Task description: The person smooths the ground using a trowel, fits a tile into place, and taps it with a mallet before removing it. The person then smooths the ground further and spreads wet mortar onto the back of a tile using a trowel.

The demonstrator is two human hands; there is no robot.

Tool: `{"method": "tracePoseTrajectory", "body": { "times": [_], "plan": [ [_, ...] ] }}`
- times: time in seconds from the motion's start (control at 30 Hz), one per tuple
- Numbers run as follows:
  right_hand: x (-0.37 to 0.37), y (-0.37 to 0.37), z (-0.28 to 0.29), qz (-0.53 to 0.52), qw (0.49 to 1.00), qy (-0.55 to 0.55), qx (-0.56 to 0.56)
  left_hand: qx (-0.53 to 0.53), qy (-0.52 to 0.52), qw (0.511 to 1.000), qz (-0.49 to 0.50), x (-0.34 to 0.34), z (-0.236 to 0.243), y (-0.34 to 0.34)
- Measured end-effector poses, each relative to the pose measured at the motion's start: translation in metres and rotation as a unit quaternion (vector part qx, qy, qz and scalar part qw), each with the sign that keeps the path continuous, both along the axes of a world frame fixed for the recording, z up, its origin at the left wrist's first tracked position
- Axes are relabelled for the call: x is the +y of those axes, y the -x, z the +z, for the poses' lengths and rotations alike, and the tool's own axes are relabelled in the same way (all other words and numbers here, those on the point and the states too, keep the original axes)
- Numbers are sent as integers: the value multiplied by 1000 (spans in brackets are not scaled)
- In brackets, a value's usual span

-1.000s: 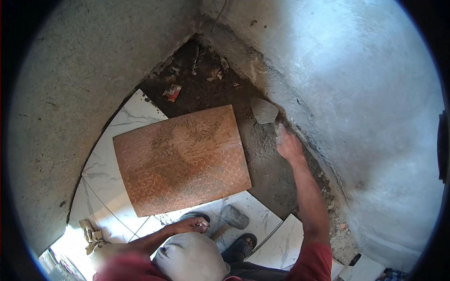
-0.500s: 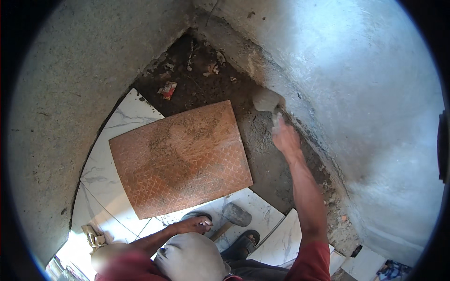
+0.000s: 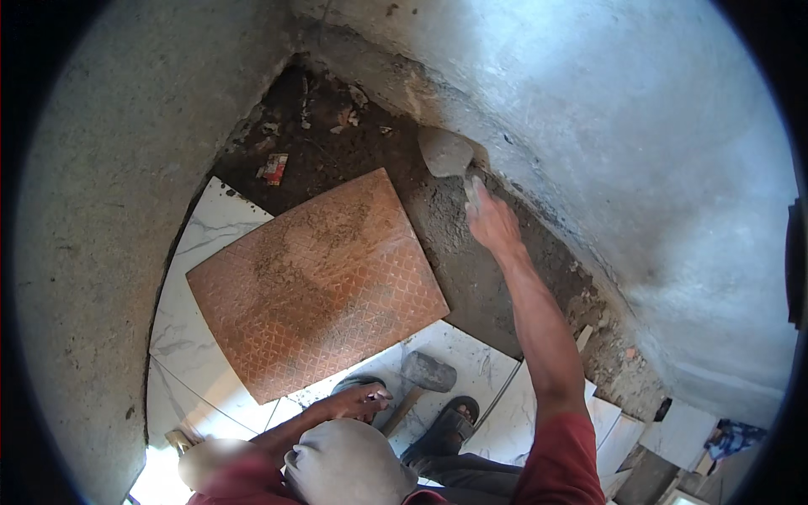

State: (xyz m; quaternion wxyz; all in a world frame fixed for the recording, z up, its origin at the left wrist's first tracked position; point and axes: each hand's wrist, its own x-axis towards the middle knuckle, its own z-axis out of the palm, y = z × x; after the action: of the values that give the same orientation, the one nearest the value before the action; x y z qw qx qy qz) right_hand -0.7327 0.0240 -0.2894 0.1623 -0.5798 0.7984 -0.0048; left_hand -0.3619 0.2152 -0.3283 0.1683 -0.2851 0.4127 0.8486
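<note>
My right hand [image 3: 492, 223], fingers wrapped on the trowel [image 3: 446, 151], has reached further along the mortar bed [image 3: 459, 252] beside the brown tile [image 3: 316, 278], my left hand [image 3: 358, 402] rests loosely curled near the mallet [image 3: 421, 374], and a small red-and-white wrapper [image 3: 273, 168] lies on the dirt.

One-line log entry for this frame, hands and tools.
right hand: holds trowel at wall base | left hand: empty, resting near mallet | orange tile: face down on white tiles
</note>
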Motion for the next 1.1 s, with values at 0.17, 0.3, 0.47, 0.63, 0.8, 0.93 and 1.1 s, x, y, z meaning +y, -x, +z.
{"method": "tracePoseTrajectory", "body": {
  "times": [0.17,0.3,0.47,0.63,0.8,0.93,1.1],
  "plan": [
    [45,27,-22,-42,999,-13,-20,2,-2,999,-34,-5,11,-2],
    [87,23,-14,-93,986,92,-101,43,1,999,-13,1,5,-5],
    [107,20,-9,-129,984,89,-79,112,56,983,-136,-34,41,13],
    [167,22,32,-302,914,36,-270,122,-5,985,-120,-21,19,13],
    [287,66,50,-261,935,52,-233,54,-30,990,-123,-29,28,20],
    [389,98,105,-298,936,-138,-127,-9,-109,986,-123,-13,-3,23],
    [564,45,137,-490,860,-66,-124,109,-28,992,-64,-8,-9,56]
  ]
}}
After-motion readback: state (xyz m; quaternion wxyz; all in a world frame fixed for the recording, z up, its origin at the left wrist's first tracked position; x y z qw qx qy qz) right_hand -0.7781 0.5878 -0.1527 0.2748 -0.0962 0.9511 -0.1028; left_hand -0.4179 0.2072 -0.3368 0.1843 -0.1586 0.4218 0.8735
